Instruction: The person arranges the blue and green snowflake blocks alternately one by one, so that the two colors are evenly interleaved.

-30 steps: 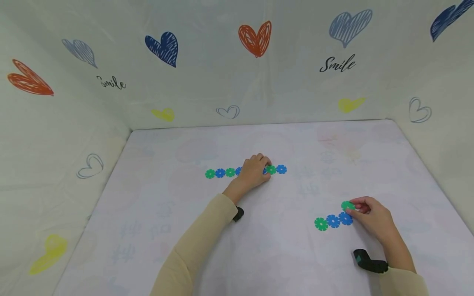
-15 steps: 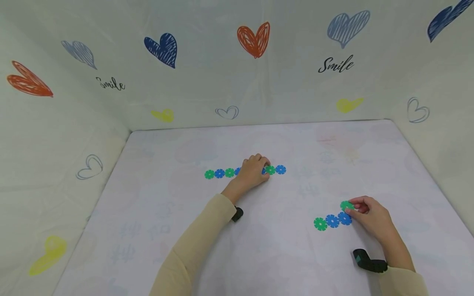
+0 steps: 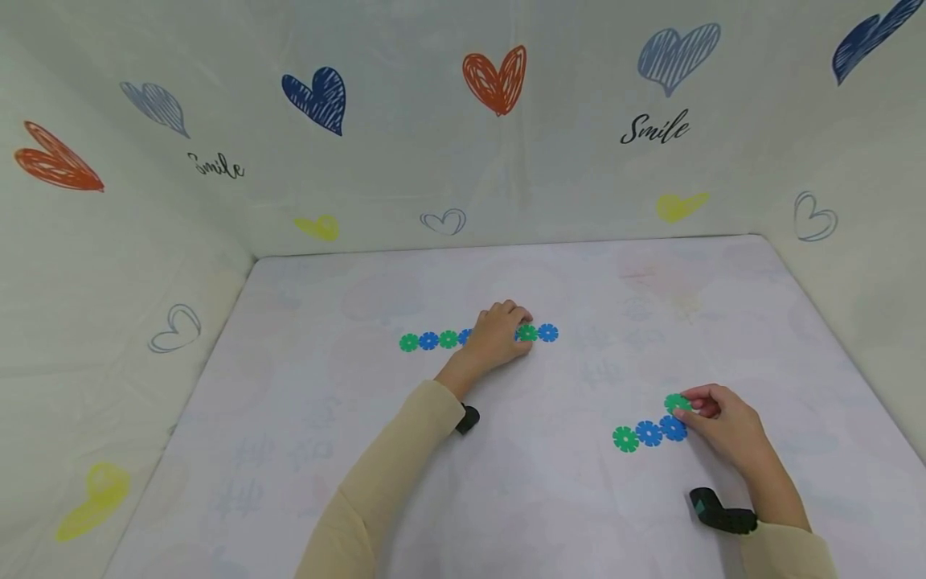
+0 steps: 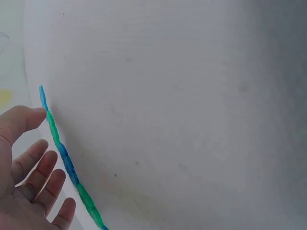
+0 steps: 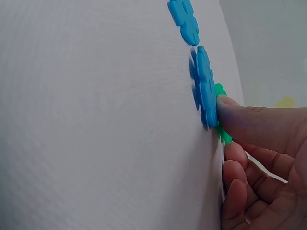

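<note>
A row of green and blue notched interlocking discs (image 3: 429,341) lies across the middle of the table, its centre hidden under my left hand (image 3: 495,336). The left thumb and index finger stand apart on either side of the row, near a green disc (image 3: 527,333); the other fingers (image 4: 44,167) hang loosely bent. At the right, my right hand (image 3: 727,422) pinches a green interlocking disc (image 3: 676,404) between thumb and fingers. Beside it lie two blue discs (image 3: 649,433) and a green disc (image 3: 625,439). In the right wrist view, the thumb (image 5: 235,120) partly covers the pinched green disc (image 5: 220,90).
The white table (image 3: 506,482) is bounded by pale curtain walls (image 3: 405,161) printed with hearts and the word Smile. Dark wrist-worn cameras (image 3: 723,512) sit at both wrists, below beige sleeves (image 3: 391,466).
My left hand shifts very slightly to the right over the row. The right hand keeps its pinch on the green disc and barely moves.
</note>
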`<move>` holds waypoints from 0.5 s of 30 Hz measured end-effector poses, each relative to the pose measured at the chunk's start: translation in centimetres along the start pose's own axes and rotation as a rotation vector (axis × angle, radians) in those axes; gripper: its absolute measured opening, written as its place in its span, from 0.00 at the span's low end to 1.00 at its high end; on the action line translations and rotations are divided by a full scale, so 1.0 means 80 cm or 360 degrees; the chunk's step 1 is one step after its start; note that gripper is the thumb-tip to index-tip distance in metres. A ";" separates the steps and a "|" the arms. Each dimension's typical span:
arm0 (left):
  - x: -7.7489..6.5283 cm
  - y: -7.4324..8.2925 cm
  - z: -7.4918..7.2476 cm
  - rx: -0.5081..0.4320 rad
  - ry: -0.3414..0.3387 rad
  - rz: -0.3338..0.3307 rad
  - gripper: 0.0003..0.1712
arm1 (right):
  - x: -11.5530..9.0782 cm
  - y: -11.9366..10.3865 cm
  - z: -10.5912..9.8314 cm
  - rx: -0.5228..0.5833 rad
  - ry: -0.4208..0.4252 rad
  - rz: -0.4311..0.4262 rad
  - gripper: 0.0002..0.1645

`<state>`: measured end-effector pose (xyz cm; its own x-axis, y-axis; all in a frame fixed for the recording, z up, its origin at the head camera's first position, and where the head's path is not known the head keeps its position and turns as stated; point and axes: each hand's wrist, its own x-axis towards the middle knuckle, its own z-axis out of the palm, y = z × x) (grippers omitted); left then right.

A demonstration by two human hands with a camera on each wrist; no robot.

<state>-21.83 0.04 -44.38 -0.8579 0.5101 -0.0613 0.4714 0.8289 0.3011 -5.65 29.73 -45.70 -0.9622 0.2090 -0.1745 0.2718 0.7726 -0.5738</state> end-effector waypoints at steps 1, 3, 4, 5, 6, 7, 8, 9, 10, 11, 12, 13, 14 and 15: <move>0.000 0.001 -0.001 -0.0001 0.0001 0.0010 0.23 | 0.000 0.000 0.000 0.0000 -0.0001 -0.0002 0.24; 0.001 0.004 -0.003 -0.0012 0.0003 0.0024 0.23 | -0.001 0.000 0.000 -0.0002 0.0002 -0.0005 0.24; 0.001 0.006 -0.003 -0.0015 0.0005 0.0029 0.23 | -0.001 -0.001 -0.001 -0.0005 0.0006 -0.0007 0.24; 0.002 0.007 -0.003 -0.0024 0.0005 0.0030 0.23 | -0.001 -0.001 -0.001 -0.0005 0.0009 -0.0007 0.23; 0.003 0.009 -0.003 -0.0032 0.0004 0.0030 0.23 | -0.001 -0.001 -0.001 0.0003 0.0009 -0.0009 0.24; 0.004 0.010 -0.003 -0.0034 0.0003 0.0033 0.23 | -0.001 -0.002 -0.001 0.0005 0.0011 -0.0007 0.24; 0.005 0.011 -0.002 -0.0041 0.0002 0.0032 0.24 | -0.001 -0.002 -0.001 0.0003 0.0015 -0.0005 0.23; 0.006 0.012 0.000 -0.0043 0.0000 0.0035 0.24 | -0.001 -0.002 -0.001 0.0002 0.0019 -0.0002 0.23; 0.007 0.013 0.001 -0.0042 -0.0002 0.0035 0.24 | -0.001 -0.002 -0.001 0.0007 0.0017 0.0001 0.23; 0.009 0.013 0.002 -0.0044 -0.0003 0.0037 0.24 | -0.001 -0.002 0.000 0.0013 0.0014 0.0003 0.24; 0.010 0.014 0.003 -0.0043 -0.0005 0.0039 0.24 | -0.001 -0.002 0.000 0.0015 0.0012 0.0003 0.24; 0.011 0.015 0.004 -0.0040 -0.0006 0.0042 0.24 | -0.001 -0.002 0.000 0.0008 0.0014 0.0004 0.23; 0.012 0.016 0.004 -0.0037 -0.0004 0.0046 0.23 | 0.000 -0.001 0.000 0.0004 0.0015 0.0003 0.23; 0.012 0.017 0.004 -0.0032 -0.0004 0.0049 0.23 | 0.000 -0.001 0.000 0.0010 0.0010 0.0005 0.23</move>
<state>-21.95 1.78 -44.35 -0.8426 0.5359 -0.0542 0.4932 0.8080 0.3223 -5.65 29.67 -45.66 -0.9615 0.2151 -0.1710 0.2747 0.7683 -0.5782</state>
